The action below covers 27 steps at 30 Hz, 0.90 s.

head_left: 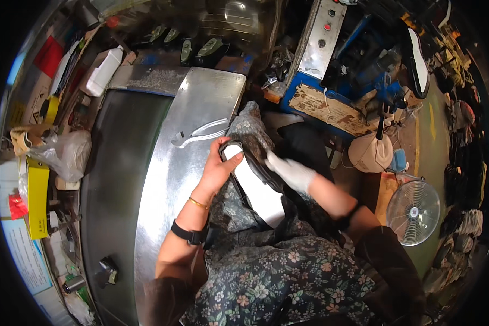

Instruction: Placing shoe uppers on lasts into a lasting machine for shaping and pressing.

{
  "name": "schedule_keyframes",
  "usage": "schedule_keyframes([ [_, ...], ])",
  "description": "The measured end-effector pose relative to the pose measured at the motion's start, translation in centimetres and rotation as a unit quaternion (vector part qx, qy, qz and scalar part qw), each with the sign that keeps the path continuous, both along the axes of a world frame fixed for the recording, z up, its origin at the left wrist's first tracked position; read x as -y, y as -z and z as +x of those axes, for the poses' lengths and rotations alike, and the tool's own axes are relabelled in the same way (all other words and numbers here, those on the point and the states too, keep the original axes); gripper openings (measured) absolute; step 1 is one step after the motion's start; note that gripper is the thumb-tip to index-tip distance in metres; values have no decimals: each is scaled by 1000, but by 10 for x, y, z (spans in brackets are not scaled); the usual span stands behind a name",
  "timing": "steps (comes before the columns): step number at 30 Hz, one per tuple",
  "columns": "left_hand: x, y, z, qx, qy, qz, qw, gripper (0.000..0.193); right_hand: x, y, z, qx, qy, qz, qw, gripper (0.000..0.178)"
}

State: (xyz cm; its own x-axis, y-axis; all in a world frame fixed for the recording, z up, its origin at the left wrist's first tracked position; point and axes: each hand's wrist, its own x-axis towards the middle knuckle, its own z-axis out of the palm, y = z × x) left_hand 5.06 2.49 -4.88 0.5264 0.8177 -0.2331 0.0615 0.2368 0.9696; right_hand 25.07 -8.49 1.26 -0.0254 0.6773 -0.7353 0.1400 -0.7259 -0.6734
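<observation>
Left hand [217, 167] grips the far end of the shoe [262, 172], thumb on white sole [261, 194], likely steadying it sole-up above the apron [288, 266]. Gloved right hand [290, 173] alongside, blurred; grasp cannot be told. Pliers [204, 131] on bench [160, 179], presumably for easy reach.

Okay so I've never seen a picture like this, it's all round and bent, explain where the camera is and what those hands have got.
There's no robot here. A person wears the camera on their head, looking down; its fisheye lens bends straight edges. The left hand, bare, grips a dark shoe with a white sole, thumb on the sole. The right hand, in a white glove, is beside the shoe; blur hides whether it touches. Beneath is a floral garment. Pliers lie on the shiny metal surface to the left, beside a dark strip. A round fan stands at the right.
</observation>
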Motion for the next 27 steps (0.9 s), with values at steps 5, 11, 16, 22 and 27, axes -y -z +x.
schedule_keyframes([
  [5,2,-1,0,20,22,-9,1000,47,53,39,-28,332,-218,265,879,49],
  [11,4,-17,3,289,-69,-197,934,55,11,49,-22,-26,50,226,973,69],
  [16,23,-19,10,-519,3,261,814,43,-4,36,-65,83,26,217,972,85],
  [22,11,-44,-25,-127,42,-154,979,70,-11,50,-72,82,58,218,971,75],
  [27,48,-27,-40,-328,93,89,936,62,-4,67,-70,84,84,296,948,79],
])
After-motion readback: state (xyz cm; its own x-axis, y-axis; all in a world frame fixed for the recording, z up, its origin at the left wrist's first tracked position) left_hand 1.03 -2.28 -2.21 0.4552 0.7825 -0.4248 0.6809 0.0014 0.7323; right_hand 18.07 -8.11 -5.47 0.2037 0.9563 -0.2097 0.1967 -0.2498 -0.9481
